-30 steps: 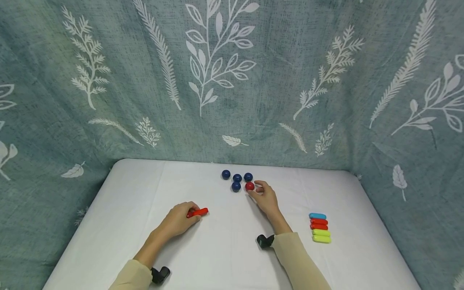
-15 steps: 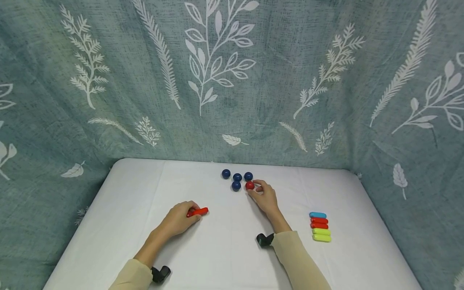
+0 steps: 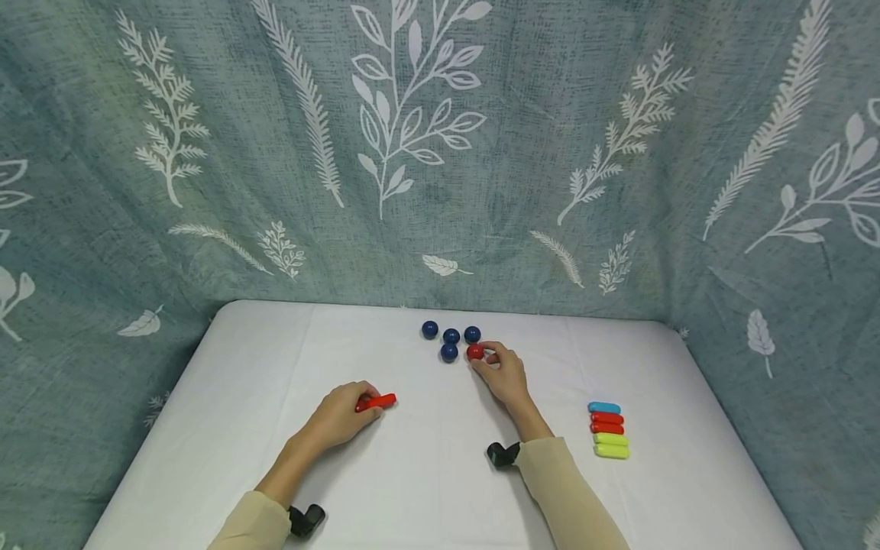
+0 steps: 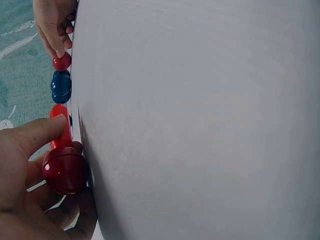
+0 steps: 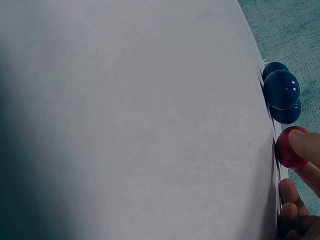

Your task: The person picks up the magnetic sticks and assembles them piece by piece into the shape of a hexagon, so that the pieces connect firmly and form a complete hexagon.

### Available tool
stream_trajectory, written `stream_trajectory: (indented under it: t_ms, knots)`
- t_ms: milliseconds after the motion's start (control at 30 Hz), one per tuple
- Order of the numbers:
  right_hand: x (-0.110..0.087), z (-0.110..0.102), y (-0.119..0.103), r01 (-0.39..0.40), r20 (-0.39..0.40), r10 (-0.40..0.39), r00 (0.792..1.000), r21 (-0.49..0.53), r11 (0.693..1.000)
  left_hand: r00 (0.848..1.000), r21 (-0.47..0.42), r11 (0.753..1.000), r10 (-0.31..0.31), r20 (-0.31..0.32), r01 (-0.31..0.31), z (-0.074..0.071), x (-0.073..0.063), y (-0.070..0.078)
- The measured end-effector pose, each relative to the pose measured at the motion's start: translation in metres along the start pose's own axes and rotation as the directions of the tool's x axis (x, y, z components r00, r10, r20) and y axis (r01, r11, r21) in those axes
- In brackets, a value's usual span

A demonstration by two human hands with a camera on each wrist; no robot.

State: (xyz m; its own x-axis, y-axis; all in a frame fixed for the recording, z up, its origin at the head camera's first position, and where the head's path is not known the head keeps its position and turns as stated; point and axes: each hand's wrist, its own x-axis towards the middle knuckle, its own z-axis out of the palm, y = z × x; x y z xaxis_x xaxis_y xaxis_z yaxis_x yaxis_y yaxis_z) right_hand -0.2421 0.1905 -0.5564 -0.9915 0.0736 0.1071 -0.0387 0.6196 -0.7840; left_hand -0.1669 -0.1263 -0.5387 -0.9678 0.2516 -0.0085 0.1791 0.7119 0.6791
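My left hand grips a short, round-ended red stick close over the white table. In the left wrist view a dark red ball sits at the near end of that red stick, within the curl of the fingers, with the thumb on the stick. Farther back, my right hand pinches a red ball between thumb and finger; the right wrist view shows the thumb across this red ball. Several dark blue balls lie just left of and behind it.
To the right of my right arm, a blue stick, two red sticks and two yellow-green sticks lie in a row on the white table. A patterned green cloth hangs behind the table's far edge.
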Motion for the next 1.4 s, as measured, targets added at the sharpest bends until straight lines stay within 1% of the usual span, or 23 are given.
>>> stream_trajectory:
  t_ms: [333,500,633,733,867,1067,1400]
  knots:
    - [-0.003,-0.005,-0.002,-0.042,0.014,0.041,0.999,0.033,0.999,1.000,0.001,1.000,0.004,0.005,-0.004,0.000,-0.001,0.001]
    - [-0.008,-0.007,-0.006,-0.065,0.033,0.064,0.997,0.041,0.997,1.000,0.003,1.000,0.007,0.007,-0.007,-0.001,-0.001,0.000]
    - [-0.016,-0.005,-0.014,-0.090,0.045,0.086,0.995,0.086,0.992,1.000,0.006,1.000,0.004,0.000,-0.004,-0.001,-0.001,0.000]
    - [-0.023,-0.002,-0.022,-0.105,0.053,0.098,0.994,0.138,0.985,1.000,0.007,1.000,0.000,-0.003,0.000,-0.001,-0.001,0.000]
    - [-0.031,0.005,-0.031,-0.106,0.069,0.096,0.993,0.168,0.980,1.000,0.000,1.000,-0.001,-0.001,0.001,-0.001,-0.001,0.000]
    - [-0.041,0.017,-0.039,-0.100,0.088,0.086,0.992,0.172,0.980,1.000,-0.014,1.000,-0.008,0.006,0.008,-0.002,0.000,0.001]
    - [-0.050,0.031,-0.051,-0.071,0.117,0.049,0.992,0.196,0.978,1.000,-0.015,1.000,-0.017,-0.008,0.017,-0.001,0.000,0.000]
